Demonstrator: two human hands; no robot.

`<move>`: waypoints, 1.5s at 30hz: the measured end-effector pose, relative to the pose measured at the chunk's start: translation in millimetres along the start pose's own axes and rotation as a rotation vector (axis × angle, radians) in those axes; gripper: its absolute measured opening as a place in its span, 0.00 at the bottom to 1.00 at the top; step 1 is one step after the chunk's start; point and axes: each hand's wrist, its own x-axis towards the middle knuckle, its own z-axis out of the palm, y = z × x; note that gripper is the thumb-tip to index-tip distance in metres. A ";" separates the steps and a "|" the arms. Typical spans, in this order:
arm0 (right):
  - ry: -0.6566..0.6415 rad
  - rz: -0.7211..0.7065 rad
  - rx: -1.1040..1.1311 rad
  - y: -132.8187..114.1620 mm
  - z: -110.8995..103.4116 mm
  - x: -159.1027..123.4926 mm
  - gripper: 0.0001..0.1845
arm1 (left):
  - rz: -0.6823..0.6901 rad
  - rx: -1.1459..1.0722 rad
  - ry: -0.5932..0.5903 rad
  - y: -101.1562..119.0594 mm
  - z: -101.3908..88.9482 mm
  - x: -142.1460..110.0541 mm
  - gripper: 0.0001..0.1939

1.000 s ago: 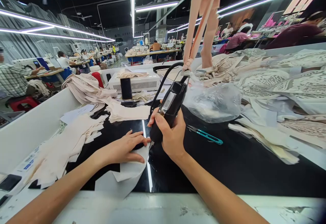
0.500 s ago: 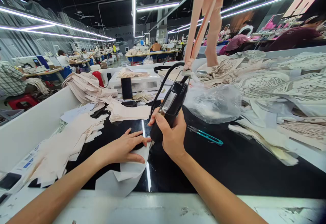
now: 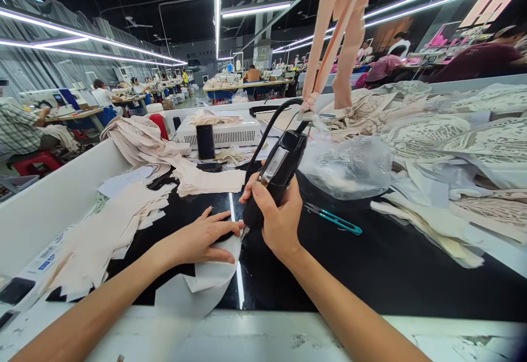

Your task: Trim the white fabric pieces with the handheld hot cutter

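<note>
Fingers (image 3: 217, 234) of the left hand (image 3: 191, 245), left of the frame's centre, are spread wide, palm down, over a pale cloth (image 3: 216, 275) on the black counter (image 3: 370, 279). The cloth reaches from the lower centre-left of the frame up beneath that hand; the thumb lies across it, and the longest reaching fingertip rests by its upper right edge. Just right of that fingertip, near the centre, is the narrow lower end of a black hand tool (image 3: 284, 156); whether its tip touches the cloth, I cannot tell. The right hand (image 3: 282, 222) is wrapped tightly around the tool's body. The tool tilts, its top toward the upper right, with a black cord (image 3: 269, 127) looping beside it and pink strips (image 3: 329, 38) hanging above. Further right, teal scissors (image 3: 340, 223) lie on the counter, below a clear plastic bag (image 3: 349, 167). Lace pieces (image 3: 432, 131) are heaped at the right of the frame.
</note>
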 end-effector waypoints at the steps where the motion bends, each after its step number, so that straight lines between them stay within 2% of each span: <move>1: 0.001 0.001 0.000 0.2 0.1 -0.1 0.16 | -0.001 0.001 -0.001 0.5 -0.2 0.1 0.29; 8: -0.002 -0.009 -0.016 0.6 0.0 -1.3 0.16 | -0.032 0.008 -0.020 2.7 -2.1 0.5 0.26; 14: -0.010 -0.025 -0.032 1.4 -0.9 -1.4 0.15 | -0.035 -0.024 -0.003 -5.5 0.6 -6.6 0.29; 17: -0.019 -0.033 -0.032 2.9 -0.3 -2.0 0.15 | -0.041 -0.013 0.002 -7.7 2.0 -10.3 0.28; 21: -0.025 -0.030 -0.028 4.0 1.2 -1.9 0.15 | -0.052 0.017 -0.012 -4.2 0.6 -10.9 0.24; 28: -0.002 -0.039 -0.014 4.2 0.6 0.9 0.14 | -0.070 0.013 -0.029 5.0 -4.1 -7.9 0.25; 45: -0.004 -0.034 -0.032 6.5 1.2 2.2 0.13 | -0.039 -0.057 -0.020 1.3 -0.7 -5.4 0.23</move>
